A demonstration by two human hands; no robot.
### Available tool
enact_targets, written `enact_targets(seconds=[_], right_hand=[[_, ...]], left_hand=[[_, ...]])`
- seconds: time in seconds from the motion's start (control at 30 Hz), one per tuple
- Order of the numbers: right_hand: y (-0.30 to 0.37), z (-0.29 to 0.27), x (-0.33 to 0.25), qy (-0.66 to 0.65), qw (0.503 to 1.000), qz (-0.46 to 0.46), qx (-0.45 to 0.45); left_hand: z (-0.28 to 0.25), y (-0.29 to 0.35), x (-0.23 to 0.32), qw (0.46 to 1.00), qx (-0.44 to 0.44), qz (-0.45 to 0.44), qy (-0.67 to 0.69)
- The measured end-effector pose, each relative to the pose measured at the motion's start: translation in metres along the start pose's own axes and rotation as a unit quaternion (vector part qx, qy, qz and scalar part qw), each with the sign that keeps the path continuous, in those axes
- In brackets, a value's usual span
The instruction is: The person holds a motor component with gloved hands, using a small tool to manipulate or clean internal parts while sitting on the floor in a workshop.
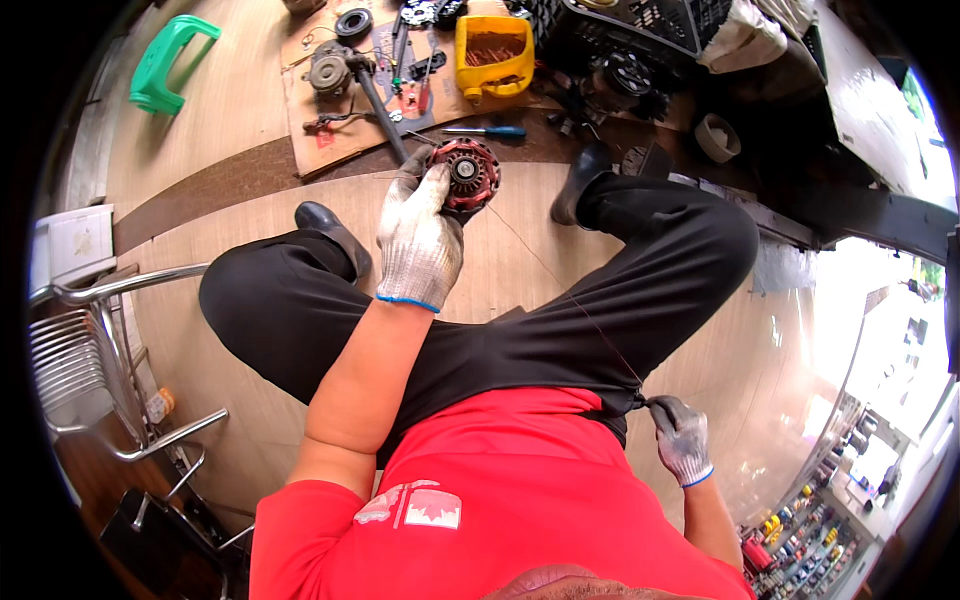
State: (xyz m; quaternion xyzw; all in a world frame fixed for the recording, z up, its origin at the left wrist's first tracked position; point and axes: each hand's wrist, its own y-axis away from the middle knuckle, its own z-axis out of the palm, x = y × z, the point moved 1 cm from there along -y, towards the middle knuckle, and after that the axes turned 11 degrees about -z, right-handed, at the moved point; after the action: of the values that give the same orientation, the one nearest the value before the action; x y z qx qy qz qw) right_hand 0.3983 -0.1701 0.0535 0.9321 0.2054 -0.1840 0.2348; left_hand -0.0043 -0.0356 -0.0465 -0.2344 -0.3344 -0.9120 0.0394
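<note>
My left hand (418,225), in a white knit glove with a blue cuff, is closed around a motor armature (467,172) with red windings and a dark round centre. It is held out over the floor between my knees. From the armature a thin reddish wire (560,278) runs taut across my right thigh toward my hip. There my right hand (683,434), gloved in grey and white, is closed at the wire's other end. Its fingertips are partly hidden, and a small dark clump sits beside them.
Ahead, a cardboard sheet (300,100) carries motor parts and tools. A blue-handled screwdriver (505,132) lies near a cut yellow jug (495,60) of copper scraps. A black crate (640,25) stands beyond. Left are a green stool (165,65) and a metal chair (75,365).
</note>
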Motion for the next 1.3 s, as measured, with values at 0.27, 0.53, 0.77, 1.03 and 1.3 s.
enact_targets(seconds=[0.27, 0.53, 0.77, 1.03, 1.3], right_hand=[[0.319, 0.163, 0.163, 0.211, 0.851, 0.351, -0.328], [0.326, 0.168, 0.203, -0.143, 0.764, 0.582, -0.238], [-0.085, -0.064, 0.057, -0.241, 0.851, 0.131, 0.447], [-0.296, 0.018, -0.132, -0.500, 0.860, 0.051, -0.085], [-0.298, 0.021, -0.134, -0.167, 0.974, -0.141, -0.061]], left_hand=[[0.005, -0.001, 0.002, 0.998, -0.036, 0.038, -0.018], [0.002, 0.001, 0.004, 0.997, -0.056, 0.046, -0.035], [0.005, 0.005, 0.009, 0.996, -0.061, 0.055, -0.046], [0.002, -0.001, 0.003, 0.995, -0.060, 0.053, -0.059], [-0.007, 0.000, -0.005, 0.995, -0.030, 0.041, -0.088]])
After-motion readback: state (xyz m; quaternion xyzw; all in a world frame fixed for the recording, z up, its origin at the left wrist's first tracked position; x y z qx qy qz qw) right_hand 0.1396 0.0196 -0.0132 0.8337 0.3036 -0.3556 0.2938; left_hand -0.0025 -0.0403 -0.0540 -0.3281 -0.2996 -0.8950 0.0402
